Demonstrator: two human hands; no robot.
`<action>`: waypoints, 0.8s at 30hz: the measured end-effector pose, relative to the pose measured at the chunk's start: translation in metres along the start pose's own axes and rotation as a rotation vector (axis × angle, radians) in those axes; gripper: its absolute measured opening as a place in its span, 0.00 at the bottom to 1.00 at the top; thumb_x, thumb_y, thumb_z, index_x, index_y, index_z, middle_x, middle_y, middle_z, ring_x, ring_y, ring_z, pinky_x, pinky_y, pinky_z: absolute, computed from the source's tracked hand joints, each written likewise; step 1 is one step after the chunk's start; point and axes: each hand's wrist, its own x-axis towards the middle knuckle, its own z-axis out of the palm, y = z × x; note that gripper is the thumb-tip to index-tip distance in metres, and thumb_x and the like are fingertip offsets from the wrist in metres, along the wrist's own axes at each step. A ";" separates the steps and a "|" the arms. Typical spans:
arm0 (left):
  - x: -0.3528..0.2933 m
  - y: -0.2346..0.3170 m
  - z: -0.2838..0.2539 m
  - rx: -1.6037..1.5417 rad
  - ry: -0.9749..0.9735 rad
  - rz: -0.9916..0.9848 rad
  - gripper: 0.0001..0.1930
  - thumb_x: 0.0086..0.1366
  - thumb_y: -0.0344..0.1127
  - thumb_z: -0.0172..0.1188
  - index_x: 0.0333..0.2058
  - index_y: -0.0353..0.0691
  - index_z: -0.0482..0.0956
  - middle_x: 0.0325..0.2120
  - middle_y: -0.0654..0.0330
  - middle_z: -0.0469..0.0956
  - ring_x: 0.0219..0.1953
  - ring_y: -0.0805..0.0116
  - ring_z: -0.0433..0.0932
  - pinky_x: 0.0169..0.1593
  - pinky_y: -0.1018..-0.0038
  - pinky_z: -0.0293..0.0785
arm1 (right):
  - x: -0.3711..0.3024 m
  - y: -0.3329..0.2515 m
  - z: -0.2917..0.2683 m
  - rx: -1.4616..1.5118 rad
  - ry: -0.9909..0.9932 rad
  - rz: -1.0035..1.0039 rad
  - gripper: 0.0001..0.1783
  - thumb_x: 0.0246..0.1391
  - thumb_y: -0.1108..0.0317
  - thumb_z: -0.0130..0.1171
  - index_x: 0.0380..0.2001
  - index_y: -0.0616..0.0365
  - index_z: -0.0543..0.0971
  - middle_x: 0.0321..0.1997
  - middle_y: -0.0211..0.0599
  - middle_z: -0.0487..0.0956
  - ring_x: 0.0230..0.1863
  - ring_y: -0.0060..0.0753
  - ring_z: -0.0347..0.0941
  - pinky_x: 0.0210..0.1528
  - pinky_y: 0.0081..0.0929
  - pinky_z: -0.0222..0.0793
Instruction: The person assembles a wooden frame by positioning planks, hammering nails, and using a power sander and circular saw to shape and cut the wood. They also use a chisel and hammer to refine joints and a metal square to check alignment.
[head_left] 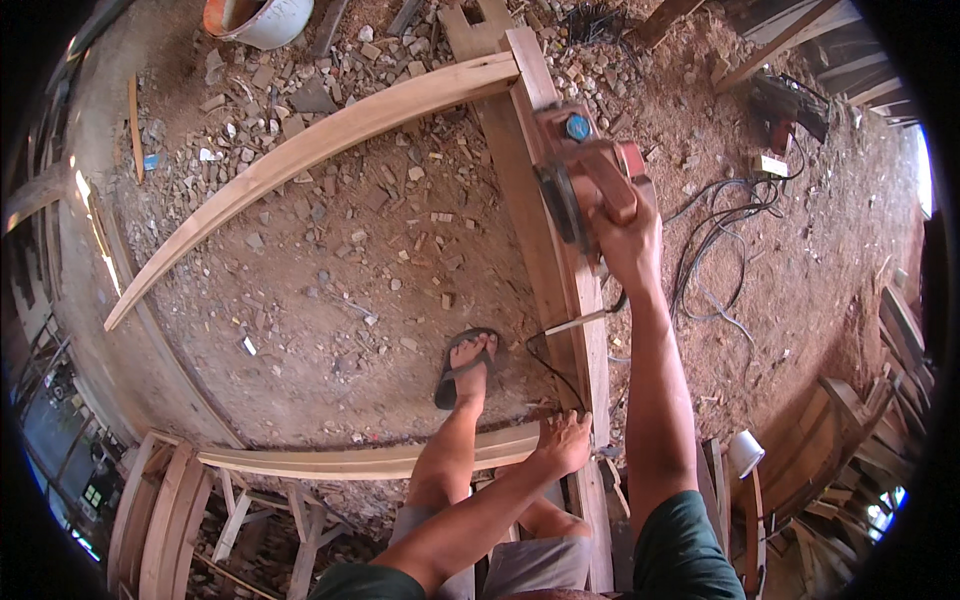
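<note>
A red electric planer (pixel 590 175) with a blue-topped front knob sits on the upper part of a long wooden beam (pixel 597 360). My right hand (pixel 630 240) is closed round its rear handle. Down at the lower part of the beam, my left hand (pixel 565 443) is curled over the end of a curved wooden piece (pixel 370 462), where it meets the beam. A second curved wooden piece (pixel 330 148) joins the beam near its far end. A black cord (pixel 545 358) loops beside the beam, and a thin pale strip (pixel 578 322) lies across it.
Wood chips and rubble cover the dirt floor. Coiled black cable (pixel 715 240) lies on the right, leading to a small white box (pixel 770 166). A white bucket (pixel 265 22) stands at the far left. A white cup (pixel 745 453) and stacked curved timbers (pixel 825 440) are at lower right.
</note>
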 end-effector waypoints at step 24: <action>0.004 0.000 -0.028 -0.075 0.110 0.047 0.33 0.65 0.40 0.58 0.67 0.39 0.65 0.59 0.40 0.72 0.62 0.41 0.73 0.65 0.46 0.68 | 0.111 -0.096 0.054 -0.024 0.074 -0.264 0.20 0.48 0.65 0.66 0.44 0.63 0.84 0.40 0.58 0.84 0.44 0.57 0.84 0.47 0.42 0.77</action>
